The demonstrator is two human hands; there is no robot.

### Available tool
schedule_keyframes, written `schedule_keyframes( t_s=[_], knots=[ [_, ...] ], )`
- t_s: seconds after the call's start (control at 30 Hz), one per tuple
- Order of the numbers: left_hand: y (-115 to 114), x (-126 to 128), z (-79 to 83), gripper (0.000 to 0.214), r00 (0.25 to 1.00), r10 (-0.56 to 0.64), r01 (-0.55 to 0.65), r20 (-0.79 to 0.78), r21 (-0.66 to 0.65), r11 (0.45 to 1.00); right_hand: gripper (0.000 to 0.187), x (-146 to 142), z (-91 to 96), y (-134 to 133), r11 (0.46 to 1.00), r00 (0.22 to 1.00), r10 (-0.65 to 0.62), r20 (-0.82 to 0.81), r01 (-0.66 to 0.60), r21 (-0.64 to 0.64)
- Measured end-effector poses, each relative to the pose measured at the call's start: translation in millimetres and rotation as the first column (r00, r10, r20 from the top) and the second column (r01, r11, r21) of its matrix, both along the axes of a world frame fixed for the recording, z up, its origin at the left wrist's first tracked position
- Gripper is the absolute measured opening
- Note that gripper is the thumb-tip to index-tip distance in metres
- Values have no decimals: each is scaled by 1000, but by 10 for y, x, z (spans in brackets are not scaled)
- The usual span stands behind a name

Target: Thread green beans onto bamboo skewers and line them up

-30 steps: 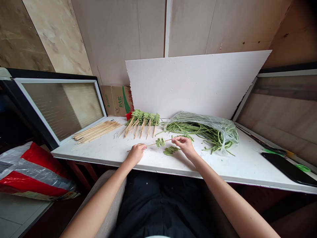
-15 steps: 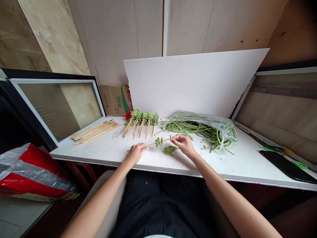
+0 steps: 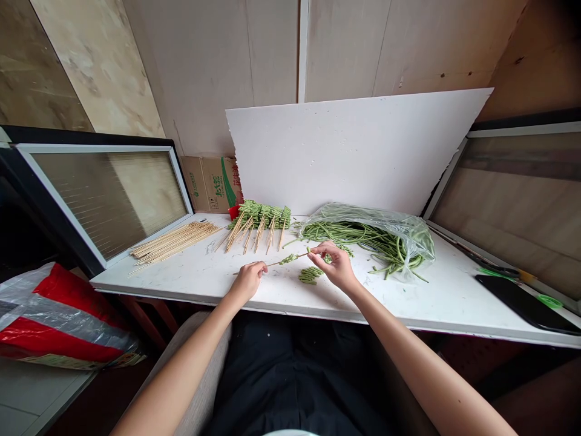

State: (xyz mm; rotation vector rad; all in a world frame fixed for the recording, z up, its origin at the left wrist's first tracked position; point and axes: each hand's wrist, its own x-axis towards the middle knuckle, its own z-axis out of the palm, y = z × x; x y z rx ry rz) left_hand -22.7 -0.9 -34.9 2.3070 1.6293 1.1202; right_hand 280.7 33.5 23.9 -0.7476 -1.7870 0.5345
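Note:
My left hand (image 3: pixel 249 280) is closed on a thin bamboo skewer (image 3: pixel 273 264), which slants up to the right. Several cut green bean pieces (image 3: pixel 287 259) are threaded along its middle. At the skewer's tip, the fingers of my right hand (image 3: pixel 338 266) pinch a short bean piece (image 3: pixel 308 249); whether the tip has pierced it I cannot tell. Just below that hand lies a small pile of cut bean pieces (image 3: pixel 310 275) on the white table (image 3: pixel 281 297). More cut pieces behind the right hand are partly hidden by it.
Bare skewers (image 3: pixel 177 240) lie in a heap at left. Behind my hands are stacked bean-loaded skewers (image 3: pixel 265 217). Long green beans (image 3: pixel 358 235) spill from a clear plastic bag (image 3: pixel 420 233). A black phone (image 3: pixel 526 301) lies at right, and a white board (image 3: pixel 358 151) leans at the back.
The bean pieces on the skewer have turned from hanging upright to lying nearly along it. My right hand has shifted slightly left and up at the tip; my left hand has barely moved.

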Motion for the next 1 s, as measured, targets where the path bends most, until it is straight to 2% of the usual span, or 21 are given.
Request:
schedule_keyframes(
  t_s=[0.17,0.27,0.37,0.63,0.73,0.83,0.9,1.0],
  knots=[
    [-8,4,4,43,1000,-21,20,22,7,1000,21,-39,3,-29,989,999,-27,36,21,148],
    [-7,2,-6,43,999,-37,37,23,4,999,13,-68,-40,-37,962,998,-59,33,48,268],
    [0,-8,-27,42,998,-59,59,21,5,998,13,-87,-68,-45,933,997,-67,29,52,357],
    [0,-18,-36,42,997,-76,76,3,8,997,19,-64,-38,-45,912,997,-51,55,24,410],
    [4,1,-40,44,999,-52,52,7,32,998,17,-48,4,-41,934,997,-58,49,37,355],
    [12,25,-55,46,999,-13,11,37,73,997,12,-57,29,-39,967,992,-117,-42,124,223],
    [16,35,-66,46,999,-10,5,53,92,996,19,-75,17,-27,983,986,-122,-114,136,123],
    [20,40,-76,46,998,-9,3,57,105,994,28,-102,-28,1,996,976,-86,-200,83,-21]
  ],
)
